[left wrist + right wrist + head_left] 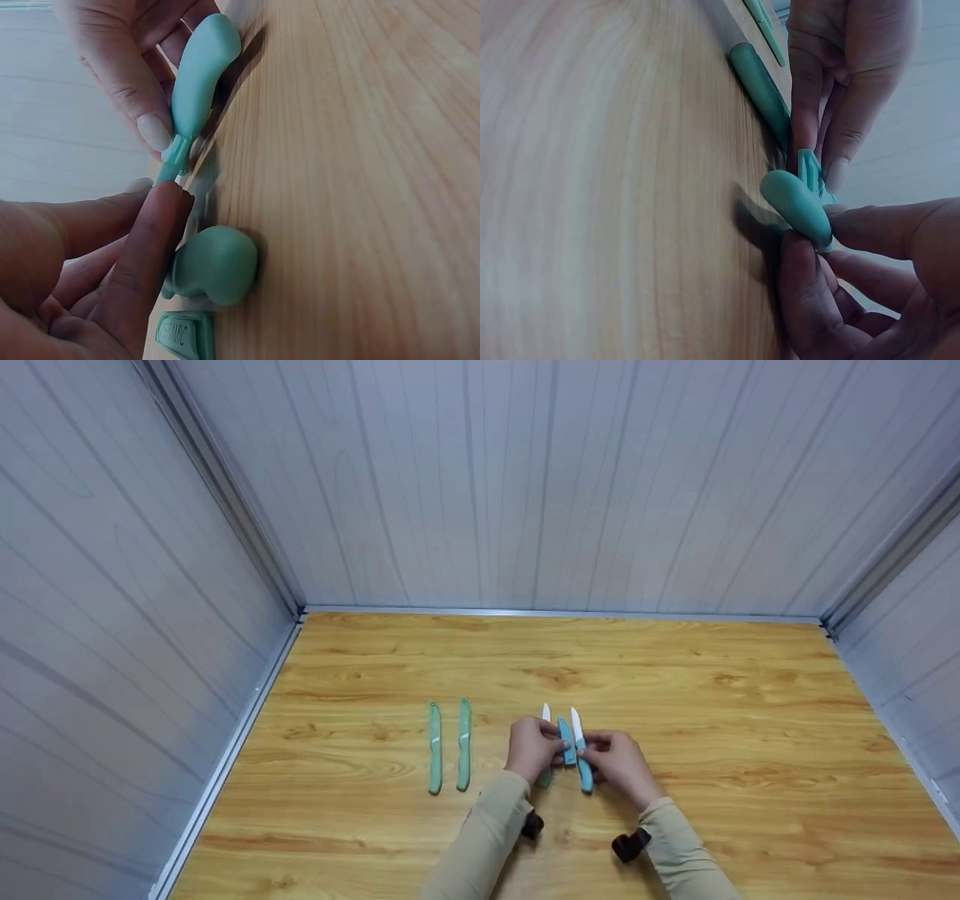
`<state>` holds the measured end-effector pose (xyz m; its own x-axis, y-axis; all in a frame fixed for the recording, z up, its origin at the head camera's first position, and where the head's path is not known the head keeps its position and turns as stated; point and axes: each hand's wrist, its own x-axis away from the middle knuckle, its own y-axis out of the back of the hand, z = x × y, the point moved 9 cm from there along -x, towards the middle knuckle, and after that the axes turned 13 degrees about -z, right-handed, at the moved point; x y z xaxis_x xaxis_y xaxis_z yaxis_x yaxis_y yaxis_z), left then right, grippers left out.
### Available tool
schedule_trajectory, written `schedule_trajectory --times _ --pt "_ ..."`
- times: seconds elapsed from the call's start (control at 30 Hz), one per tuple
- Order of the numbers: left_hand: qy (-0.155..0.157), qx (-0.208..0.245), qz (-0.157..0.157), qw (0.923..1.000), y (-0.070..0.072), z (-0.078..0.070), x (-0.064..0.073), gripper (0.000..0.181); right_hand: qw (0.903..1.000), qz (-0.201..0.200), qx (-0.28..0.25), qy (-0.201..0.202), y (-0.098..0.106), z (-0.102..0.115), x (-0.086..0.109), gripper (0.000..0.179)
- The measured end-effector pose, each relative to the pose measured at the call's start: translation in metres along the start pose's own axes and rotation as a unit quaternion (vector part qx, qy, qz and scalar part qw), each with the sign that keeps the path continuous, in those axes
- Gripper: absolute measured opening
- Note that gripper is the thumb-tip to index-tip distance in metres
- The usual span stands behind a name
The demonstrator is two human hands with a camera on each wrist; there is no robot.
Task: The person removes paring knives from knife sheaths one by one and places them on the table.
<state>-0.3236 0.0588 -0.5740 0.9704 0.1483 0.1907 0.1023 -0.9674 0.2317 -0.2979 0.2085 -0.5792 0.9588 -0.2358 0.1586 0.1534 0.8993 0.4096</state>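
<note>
Between the thumb and fingers of my left hand point(529, 748) is a blue knife sheath point(566, 741), narrow and upright in the head view. My right hand point(621, 763) pinches a blue-handled knife point(586, 776) with a bare white blade, just right of the sheath. Sheath and knife lie close side by side. A green-handled knife point(221, 264), its white blade bare, lies on the table beside my left hand, which partly covers it in the head view. Near its handle, the left wrist view has a green sheath point(184, 335) with lettering.
Two green sheathed knives point(435, 750) point(464, 746) lie parallel on the wood-grain table point(360, 840), left of my hands. Pale panel walls point(510, 487) border the table at the back and both sides.
</note>
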Motion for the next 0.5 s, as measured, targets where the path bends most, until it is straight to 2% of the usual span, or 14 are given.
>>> schedule_trajectory --times 0.5 --pt "0.006 -0.018 -0.006 0.9998 -0.0005 0.0008 -0.0011 0.010 0.9999 0.003 0.014 0.007 -0.0007 0.0006 -0.0003 0.035"
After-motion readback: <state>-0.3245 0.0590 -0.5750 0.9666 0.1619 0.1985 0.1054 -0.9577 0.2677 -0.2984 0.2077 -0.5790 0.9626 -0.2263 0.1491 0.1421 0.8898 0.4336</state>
